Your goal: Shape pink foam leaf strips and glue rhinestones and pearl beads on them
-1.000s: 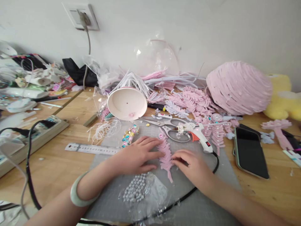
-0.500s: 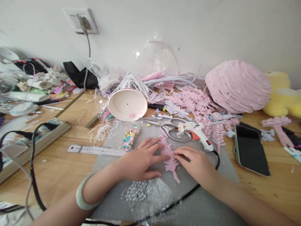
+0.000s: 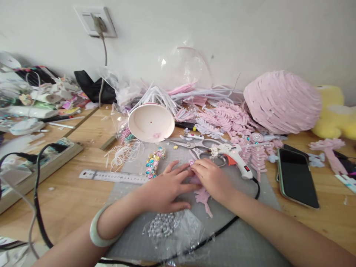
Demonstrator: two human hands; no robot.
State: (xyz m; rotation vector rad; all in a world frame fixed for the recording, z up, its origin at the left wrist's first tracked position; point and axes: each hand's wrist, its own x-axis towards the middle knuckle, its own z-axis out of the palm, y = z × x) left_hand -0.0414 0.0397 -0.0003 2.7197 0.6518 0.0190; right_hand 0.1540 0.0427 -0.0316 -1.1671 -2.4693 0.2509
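A pink pipe-cleaner leaf (image 3: pixel 204 198) lies on the grey cutting mat (image 3: pixel 130 237), its upper part mostly covered by my hands. At its far tip shows a small pink gem (image 3: pixel 191 162). My left hand (image 3: pixel 169 189) rests flat with fingers spread, fingertips over the leaf's left side. Fingers drawn together, my right hand (image 3: pixel 210 176) covers the leaf's right side, with its fingertips on the tip beside the gem. Just left of the left fingers lies a strip of coloured gems (image 3: pixel 154 162). Silver beads (image 3: pixel 161 225) sit in clear plastic below the hands.
Scissors (image 3: pixel 198 151) and a white glue gun (image 3: pixel 236 159) lie beyond my hands, its black cord (image 3: pixel 222 229) crossing the mat. A steel ruler (image 3: pixel 111 176), white bowl (image 3: pixel 151 122), phone (image 3: pixel 297 178), piled pink leaves (image 3: pixel 228 116) and a large pink wrapped dome (image 3: pixel 282 102) surround them.
My right hand has moved left and away from me, from the leaf's right edge to its tip beside the gem. The left hand stays nearly in place.
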